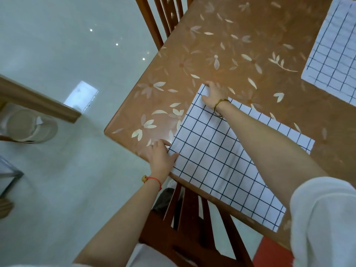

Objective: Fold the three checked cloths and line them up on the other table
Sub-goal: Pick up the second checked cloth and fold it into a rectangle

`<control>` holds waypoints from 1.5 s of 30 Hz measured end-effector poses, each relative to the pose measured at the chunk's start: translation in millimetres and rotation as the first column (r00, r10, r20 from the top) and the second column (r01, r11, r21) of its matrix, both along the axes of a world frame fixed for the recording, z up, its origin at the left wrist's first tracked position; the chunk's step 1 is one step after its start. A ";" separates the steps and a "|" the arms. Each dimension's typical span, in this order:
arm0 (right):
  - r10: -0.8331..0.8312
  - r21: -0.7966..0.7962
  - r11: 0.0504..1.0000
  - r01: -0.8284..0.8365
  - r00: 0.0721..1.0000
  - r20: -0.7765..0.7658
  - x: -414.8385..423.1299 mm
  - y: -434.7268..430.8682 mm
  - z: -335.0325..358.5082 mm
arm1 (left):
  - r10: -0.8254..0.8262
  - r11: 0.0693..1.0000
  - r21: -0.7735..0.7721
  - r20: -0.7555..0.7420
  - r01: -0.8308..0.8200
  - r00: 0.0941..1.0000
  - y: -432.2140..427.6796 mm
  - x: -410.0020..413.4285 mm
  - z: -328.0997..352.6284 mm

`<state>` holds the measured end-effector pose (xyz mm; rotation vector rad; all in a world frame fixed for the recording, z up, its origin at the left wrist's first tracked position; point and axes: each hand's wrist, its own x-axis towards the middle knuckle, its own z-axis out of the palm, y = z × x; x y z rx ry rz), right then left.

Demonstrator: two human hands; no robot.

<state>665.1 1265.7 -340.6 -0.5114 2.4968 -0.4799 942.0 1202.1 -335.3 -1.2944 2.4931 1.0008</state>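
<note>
The left hand point(161, 158) is pressing flat on the white checked cloth point(204, 170) at its 9 o'clock corner; the right hand point(212, 94) is pinching its 12 o'clock corner.

I see the near cloth point(221, 160) at 5 o'clock, white with a dark navy grid; the second cloth point(335, 47) at 2 o'clock matches. The worktop point(212, 45) is orange-brown with cream flowers and leaves. Chair point(188, 218) reddish-brown, floor point(57, 45) pale grey-green. Red cord point(154, 180), gold bangle point(221, 105) on my wrists.
</note>
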 end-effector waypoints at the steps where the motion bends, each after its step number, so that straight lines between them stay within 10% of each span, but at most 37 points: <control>1: 0.013 0.045 0.999 -0.012 1.000 -0.020 0.0 -0.8 -1.6 | -0.016 1.000 -0.008 0.014 0.016 1.000 -1.1 0.3 -2.5; 14: -0.015 -0.038 0.999 0.011 0.994 -0.108 13.3 19.3 21.6 | -0.098 0.995 0.017 -0.067 0.099 0.993 -10.0 12.6 -9.1; 25: -0.264 -0.305 0.926 0.221 0.959 -0.106 40.4 82.5 93.9 | 0.225 0.953 0.264 -0.296 -0.147 0.928 -17.6 -9.6 40.8; 45: -0.428 -0.507 0.843 0.179 0.794 -0.432 100.2 241.1 303.8 | -0.233 0.953 -0.070 -0.794 0.296 0.562 -44.9 -84.0 279.5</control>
